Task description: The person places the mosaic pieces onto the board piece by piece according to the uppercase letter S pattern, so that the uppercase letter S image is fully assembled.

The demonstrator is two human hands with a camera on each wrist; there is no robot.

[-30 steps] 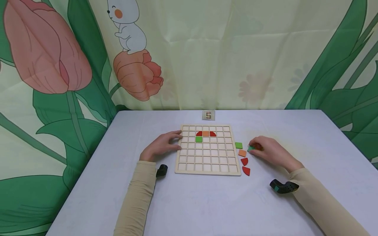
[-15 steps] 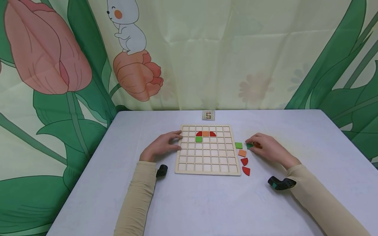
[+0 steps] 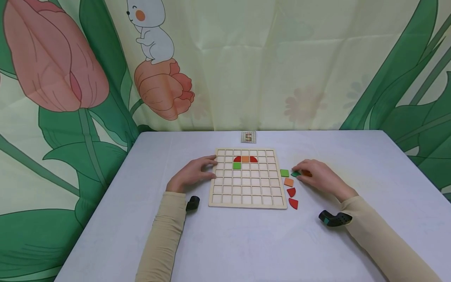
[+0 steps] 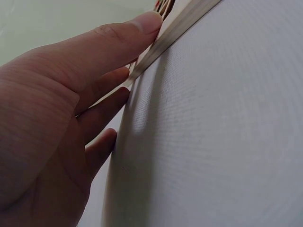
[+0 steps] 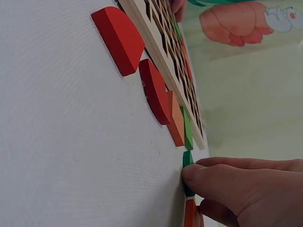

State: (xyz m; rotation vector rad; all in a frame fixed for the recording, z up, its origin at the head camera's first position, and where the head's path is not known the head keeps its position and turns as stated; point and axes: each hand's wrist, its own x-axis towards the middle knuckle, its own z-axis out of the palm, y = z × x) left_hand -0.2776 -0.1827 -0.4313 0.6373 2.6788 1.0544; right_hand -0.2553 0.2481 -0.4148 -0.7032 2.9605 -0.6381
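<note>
A wooden grid board (image 3: 248, 206) lies on the white table. My left hand (image 3: 192, 172) rests at its left edge, and in the left wrist view the thumb and fingertips of that hand (image 4: 71, 90) touch the rim. Right of the board, my right hand (image 3: 323, 179) pinches a dark green block (image 3: 295, 174) near the tabletop. In the right wrist view the thumb presses on this dark green block (image 5: 187, 160). An orange block (image 5: 190, 213) sits just beyond it, partly hidden by the hand. Two red rounded pieces, an orange square and a light green square (image 3: 237, 165) lie in the board's cells.
Along the board's right side stand a light green square (image 3: 284, 173), an orange square (image 3: 289, 182) and two red quarter-round pieces (image 3: 291, 192). A small pattern card (image 3: 248, 137) lies behind the board. A printed curtain (image 3: 239, 78) hangs at the table's back edge.
My right hand has shifted slightly left with the dark green block, closer to the light green square beside the board. My left hand has stayed at the board's edge.
</note>
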